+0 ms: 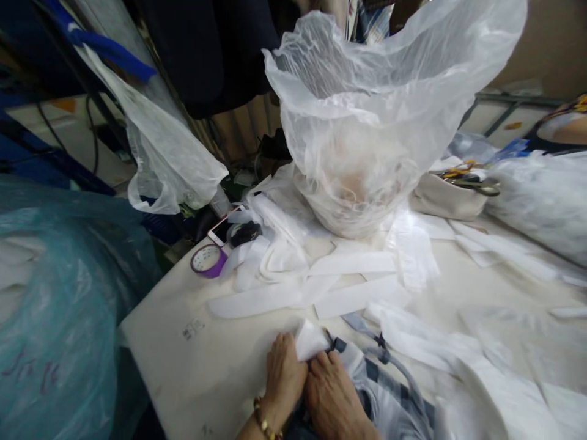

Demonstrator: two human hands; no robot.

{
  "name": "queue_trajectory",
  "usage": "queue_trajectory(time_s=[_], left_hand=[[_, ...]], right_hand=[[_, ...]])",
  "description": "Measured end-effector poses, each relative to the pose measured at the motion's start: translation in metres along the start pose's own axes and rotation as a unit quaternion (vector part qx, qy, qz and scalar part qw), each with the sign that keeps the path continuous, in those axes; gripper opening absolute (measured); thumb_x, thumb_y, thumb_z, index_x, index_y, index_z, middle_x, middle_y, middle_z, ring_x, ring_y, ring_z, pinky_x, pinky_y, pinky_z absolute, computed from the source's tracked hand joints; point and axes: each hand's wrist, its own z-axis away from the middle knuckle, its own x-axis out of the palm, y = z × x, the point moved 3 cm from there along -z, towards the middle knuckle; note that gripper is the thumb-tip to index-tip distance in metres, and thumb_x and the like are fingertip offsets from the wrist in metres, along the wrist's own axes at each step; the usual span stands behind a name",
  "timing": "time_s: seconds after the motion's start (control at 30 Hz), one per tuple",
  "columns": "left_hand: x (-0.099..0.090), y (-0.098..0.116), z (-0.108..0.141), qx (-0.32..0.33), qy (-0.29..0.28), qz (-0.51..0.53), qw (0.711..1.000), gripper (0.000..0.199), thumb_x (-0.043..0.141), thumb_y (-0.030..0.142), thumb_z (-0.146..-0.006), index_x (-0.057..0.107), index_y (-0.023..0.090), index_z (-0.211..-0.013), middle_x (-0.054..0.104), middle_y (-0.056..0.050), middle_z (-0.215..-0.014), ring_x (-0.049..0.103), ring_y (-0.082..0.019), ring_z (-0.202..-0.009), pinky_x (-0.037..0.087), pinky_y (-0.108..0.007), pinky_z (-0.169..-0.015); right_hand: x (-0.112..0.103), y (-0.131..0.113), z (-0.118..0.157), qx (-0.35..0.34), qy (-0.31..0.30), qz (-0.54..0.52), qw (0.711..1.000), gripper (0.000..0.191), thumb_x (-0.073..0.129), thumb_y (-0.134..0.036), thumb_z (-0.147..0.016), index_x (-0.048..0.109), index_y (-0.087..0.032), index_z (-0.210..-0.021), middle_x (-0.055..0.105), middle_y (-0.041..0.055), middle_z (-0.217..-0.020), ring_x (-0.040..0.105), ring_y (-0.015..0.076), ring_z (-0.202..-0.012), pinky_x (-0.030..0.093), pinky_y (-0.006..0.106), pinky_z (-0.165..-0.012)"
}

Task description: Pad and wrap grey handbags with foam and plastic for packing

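My left hand [283, 374] and my right hand [331, 391] are close together at the table's near edge, both with curled fingers. Between them a small white piece [310, 341], paper or stiff cloth, pokes up, pinched at its lower edge; its lower part is hidden. Beside my right hand lies a dark-and-white checked garment [367, 376], partly under clear plastic. A grey cord or strap [403, 373] curves over it. Several white collar-like strips [353, 263] are spread beyond my hands.
A large clear plastic bag [358, 146] stands at the back of the table [169, 348]. Purple tape [208, 261], a phone [222, 229] and a black tape roll [245, 233] lie near the left edge. A teal bag [77, 305] bulges alongside; a pouch [452, 195] sits back right.
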Motion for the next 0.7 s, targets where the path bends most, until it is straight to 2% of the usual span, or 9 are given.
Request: queue_trajectory(time_s=[0.1, 0.2, 0.27, 0.37, 0.47, 0.57, 0.63, 0.7], left_hand=[[0.004, 0.000, 0.002, 0.008, -0.013, 0.048, 0.999, 0.045, 0.048, 0.005, -0.076, 0.048, 0.006, -0.121, 0.058, -0.018, -0.119, 0.049, -0.023, -0.118, 0.034, -0.027, -0.095], [-0.001, -0.005, -0.007, -0.005, -0.031, 0.131, 0.991, 0.043, 0.053, 0.003, -0.066, 0.055, 0.008, -0.108, 0.065, -0.015, -0.103, 0.058, -0.025, -0.103, 0.040, -0.028, -0.084], [-0.008, -0.014, -0.015, -0.010, -0.062, 0.216, 0.974, 0.039, 0.056, 0.005, -0.059, 0.059, 0.010, -0.098, 0.066, -0.009, -0.090, 0.061, -0.023, -0.086, 0.043, -0.027, -0.070], [-0.024, -0.031, -0.023, 0.001, -0.132, 0.363, 0.922, 0.035, 0.057, 0.015, -0.055, 0.060, 0.011, -0.090, 0.064, -0.001, -0.072, 0.057, -0.016, -0.064, 0.041, -0.024, -0.056], [-0.039, -0.046, -0.024, 0.003, -0.170, 0.476, 0.863, 0.035, 0.062, 0.023, -0.050, 0.060, 0.011, -0.083, 0.062, 0.000, -0.064, 0.055, -0.015, -0.058, 0.042, -0.025, -0.055], [-0.044, -0.051, -0.018, 0.004, -0.172, 0.546, 0.820, 0.035, 0.066, 0.027, -0.047, 0.061, 0.012, -0.078, 0.062, -0.001, -0.064, 0.056, -0.016, -0.059, 0.045, -0.028, -0.059], [-0.042, -0.047, -0.011, 0.011, -0.180, 0.583, 0.792, 0.036, 0.068, 0.026, -0.049, 0.063, 0.012, -0.081, 0.064, -0.002, -0.067, 0.058, -0.017, -0.061, 0.046, -0.029, -0.061], [-0.037, -0.039, -0.001, 0.018, -0.192, 0.623, 0.758, 0.038, 0.070, 0.024, -0.053, 0.065, 0.012, -0.088, 0.066, -0.003, -0.072, 0.060, -0.018, -0.066, 0.046, -0.030, -0.065]], right_hand=[[-0.003, 0.001, 0.001, -0.016, 0.009, 0.021, 1.000, 0.017, 0.055, -0.011, -0.078, 0.070, -0.010, -0.085, 0.069, 0.0127, -0.085, 0.056, 0.0273, -0.087, 0.040, 0.043, -0.084], [0.000, 0.006, 0.005, -0.028, 0.055, 0.032, 0.998, 0.010, 0.057, -0.012, -0.076, 0.067, -0.014, -0.077, 0.066, 0.0087, -0.078, 0.055, 0.0235, -0.078, 0.040, 0.039, -0.078], [0.000, 0.009, 0.010, -0.048, 0.100, 0.029, 0.993, 0.008, 0.058, -0.012, -0.075, 0.064, -0.017, -0.072, 0.064, 0.0060, -0.072, 0.053, 0.0216, -0.073, 0.039, 0.037, -0.074], [-0.005, 0.013, 0.016, -0.055, 0.159, -0.015, 0.986, 0.010, 0.058, -0.010, -0.073, 0.061, -0.019, -0.070, 0.063, 0.0032, -0.071, 0.053, 0.0197, -0.069, 0.040, 0.034, -0.070], [-0.011, 0.018, 0.020, -0.018, 0.217, -0.094, 0.971, 0.020, 0.052, -0.008, -0.077, 0.064, -0.020, -0.088, 0.068, 0.0038, -0.092, 0.059, 0.0193, -0.079, 0.044, 0.031, -0.076], [-0.008, 0.018, 0.017, 0.028, 0.222, -0.190, 0.956, 0.029, 0.045, -0.016, -0.088, 0.057, -0.018, -0.114, 0.065, 0.0093, -0.112, 0.061, 0.0203, -0.099, 0.047, 0.030, -0.085], [0.001, 0.015, 0.011, 0.102, 0.212, -0.268, 0.934, 0.035, 0.043, -0.027, -0.092, 0.051, -0.016, -0.125, 0.065, 0.0126, -0.114, 0.062, 0.0208, -0.102, 0.050, 0.029, -0.085], [0.012, 0.005, 0.005, 0.148, 0.212, -0.337, 0.905, 0.040, 0.041, -0.031, -0.093, 0.047, -0.016, -0.130, 0.067, 0.0121, -0.110, 0.065, 0.0210, -0.098, 0.053, 0.027, -0.080]])
